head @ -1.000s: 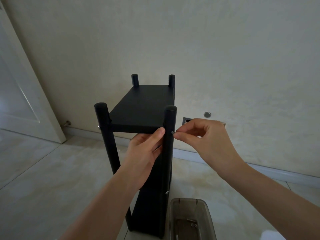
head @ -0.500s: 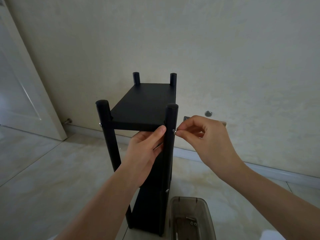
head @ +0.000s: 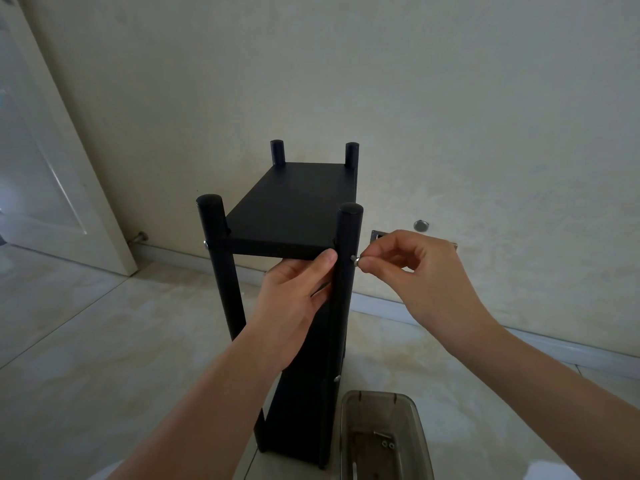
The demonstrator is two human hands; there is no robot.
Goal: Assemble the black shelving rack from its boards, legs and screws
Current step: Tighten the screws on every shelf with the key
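Note:
The black shelving rack stands upright on the floor, its top board (head: 298, 206) set between four round legs. My left hand (head: 294, 299) holds the near right leg (head: 346, 271) just under the board, thumb on the board's front edge. My right hand (head: 415, 271) pinches a silver screw (head: 356, 259) with thumb and forefinger; the screw sticks out of the right side of that leg at board height. Another screw head (head: 205, 244) shows on the near left leg (head: 221, 265), and one (head: 337, 378) lower on the near right leg.
A clear plastic box (head: 381, 438) with a few loose screws (head: 388, 444) sits on the tiled floor right of the rack's foot. A cream wall with a metal plate (head: 377, 234) and round cap (head: 420, 224) is close behind. A white door (head: 45, 161) stands at the left.
My right hand's fingers have shifted on the screw, with more of its shank now showing. My left hand keeps its hold on the leg.

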